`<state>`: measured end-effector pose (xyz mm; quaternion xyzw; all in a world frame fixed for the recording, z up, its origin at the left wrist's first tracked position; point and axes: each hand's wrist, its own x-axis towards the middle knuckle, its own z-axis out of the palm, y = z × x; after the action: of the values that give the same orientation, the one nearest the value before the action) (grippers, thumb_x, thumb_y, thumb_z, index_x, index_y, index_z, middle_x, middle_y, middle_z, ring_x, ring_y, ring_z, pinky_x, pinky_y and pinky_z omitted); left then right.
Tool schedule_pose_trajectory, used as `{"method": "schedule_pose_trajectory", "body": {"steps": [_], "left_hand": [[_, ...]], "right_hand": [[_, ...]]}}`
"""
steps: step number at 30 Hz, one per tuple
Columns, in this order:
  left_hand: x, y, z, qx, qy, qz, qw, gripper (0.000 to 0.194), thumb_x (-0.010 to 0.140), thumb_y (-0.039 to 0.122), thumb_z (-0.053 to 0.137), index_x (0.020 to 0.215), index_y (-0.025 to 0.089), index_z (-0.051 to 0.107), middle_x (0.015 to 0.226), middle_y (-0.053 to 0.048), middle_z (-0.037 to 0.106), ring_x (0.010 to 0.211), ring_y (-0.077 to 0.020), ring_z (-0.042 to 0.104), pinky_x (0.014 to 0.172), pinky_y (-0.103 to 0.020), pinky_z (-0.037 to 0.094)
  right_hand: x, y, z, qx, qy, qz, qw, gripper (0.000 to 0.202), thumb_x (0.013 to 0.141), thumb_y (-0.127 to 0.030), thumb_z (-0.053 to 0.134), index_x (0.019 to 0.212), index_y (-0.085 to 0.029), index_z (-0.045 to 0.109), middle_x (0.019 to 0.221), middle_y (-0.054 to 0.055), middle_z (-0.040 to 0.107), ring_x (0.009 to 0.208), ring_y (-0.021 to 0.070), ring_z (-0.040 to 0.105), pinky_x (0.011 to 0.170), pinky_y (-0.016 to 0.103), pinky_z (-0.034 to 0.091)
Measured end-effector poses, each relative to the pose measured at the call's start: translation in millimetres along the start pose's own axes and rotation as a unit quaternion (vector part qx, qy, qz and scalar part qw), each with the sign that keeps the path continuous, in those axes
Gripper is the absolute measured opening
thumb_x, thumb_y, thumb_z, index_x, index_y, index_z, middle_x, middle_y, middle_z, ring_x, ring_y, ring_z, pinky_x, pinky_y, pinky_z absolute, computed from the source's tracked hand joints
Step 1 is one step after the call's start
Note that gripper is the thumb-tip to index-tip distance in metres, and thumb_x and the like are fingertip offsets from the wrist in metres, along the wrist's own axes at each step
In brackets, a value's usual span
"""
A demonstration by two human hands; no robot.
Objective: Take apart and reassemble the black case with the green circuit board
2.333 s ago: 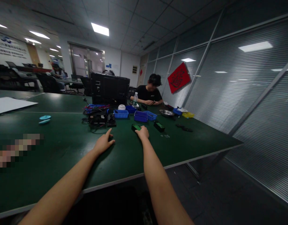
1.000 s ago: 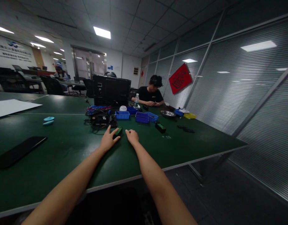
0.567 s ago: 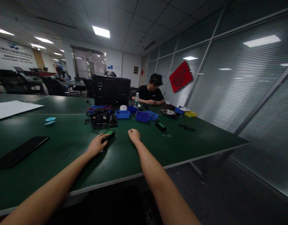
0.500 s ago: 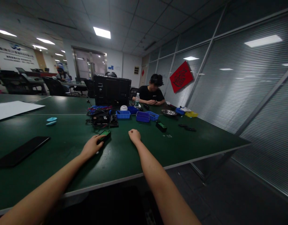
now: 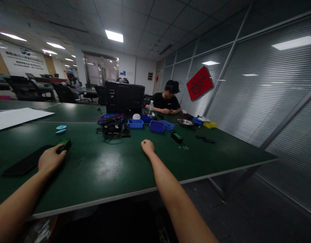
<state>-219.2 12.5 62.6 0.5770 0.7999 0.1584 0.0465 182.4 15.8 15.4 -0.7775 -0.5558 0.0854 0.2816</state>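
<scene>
My left hand (image 5: 51, 158) is at the left of the table, its fingers and thumb wrapped round a black box with a green circuit board (image 5: 64, 143) on its top. The box is just beyond the right end of a black flat mat (image 5: 26, 162). My right hand (image 5: 147, 147) rests as a loose fist on the green table (image 5: 115, 165) near the middle, with no object showing in it. To its right, apart from it, sits a second black box with a green board (image 5: 177, 137).
Light-blue pieces (image 5: 61, 128) lie beyond my left hand. At the back are cables and a black device (image 5: 112, 129), blue trays (image 5: 135, 123), a monitor (image 5: 125, 98), a bottle (image 5: 150, 107) and a metal dish (image 5: 185, 122). Another person (image 5: 168, 99) sits across the table.
My left hand has moved left across the table with the black box, from beside the cables to beside the mat. My right hand stays put. The view has shifted slightly.
</scene>
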Motion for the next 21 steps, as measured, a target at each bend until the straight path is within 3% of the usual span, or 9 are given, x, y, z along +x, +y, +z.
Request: {"method": "schedule_pose_trajectory", "body": {"steps": [10, 13, 16, 21], "left_hand": [[-0.3, -3.4, -10.4, 0.056, 0.008, -0.076, 0.995, 0.048, 0.082, 0.042, 0.031, 0.128, 0.028, 0.04, 0.121, -0.005, 0.053, 0.09, -0.0176, 0.057, 0.062, -0.023, 0.046], [-4.2, -0.7, -4.0, 0.054, 0.014, -0.031, 0.998, 0.049, 0.081, 0.042, 0.034, 0.128, 0.026, 0.041, 0.119, -0.007, 0.054, 0.092, -0.0207, 0.057, 0.062, -0.026, 0.047], [-14.6, 9.7, 6.7, 0.034, 0.011, 0.054, 0.998, 0.051, 0.081, 0.044, 0.034, 0.127, 0.023, 0.041, 0.116, -0.01, 0.055, 0.093, -0.0228, 0.056, 0.064, -0.029, 0.047], [-40.3, 52.1, 30.0, 0.006, 0.016, 0.18, 0.984, 0.053, 0.08, 0.044, 0.034, 0.125, 0.018, 0.044, 0.112, -0.013, 0.056, 0.093, -0.0242, 0.057, 0.072, -0.032, 0.046]], "right_hand": [[-1.1, -0.8, -0.8, 0.002, -0.004, -0.002, 1.0, 0.025, 0.078, -0.029, 0.041, 0.084, -0.024, 0.065, 0.086, 0.004, 0.065, 0.08, 0.0165, 0.059, 0.066, 0.023, 0.04], [-1.3, -2.1, -0.7, -0.001, -0.008, -0.002, 1.0, 0.026, 0.079, -0.029, 0.041, 0.085, -0.024, 0.065, 0.086, 0.004, 0.065, 0.08, 0.0167, 0.059, 0.066, 0.023, 0.04], [-1.4, -3.4, -0.6, -0.008, -0.007, -0.001, 1.0, 0.026, 0.079, -0.029, 0.04, 0.085, -0.024, 0.065, 0.086, 0.004, 0.066, 0.081, 0.017, 0.059, 0.066, 0.023, 0.04], [-0.8, -3.5, -1.0, -0.014, -0.008, -0.001, 1.0, 0.026, 0.079, -0.03, 0.041, 0.085, -0.025, 0.065, 0.088, 0.004, 0.066, 0.083, 0.0174, 0.059, 0.068, 0.024, 0.04]]}}
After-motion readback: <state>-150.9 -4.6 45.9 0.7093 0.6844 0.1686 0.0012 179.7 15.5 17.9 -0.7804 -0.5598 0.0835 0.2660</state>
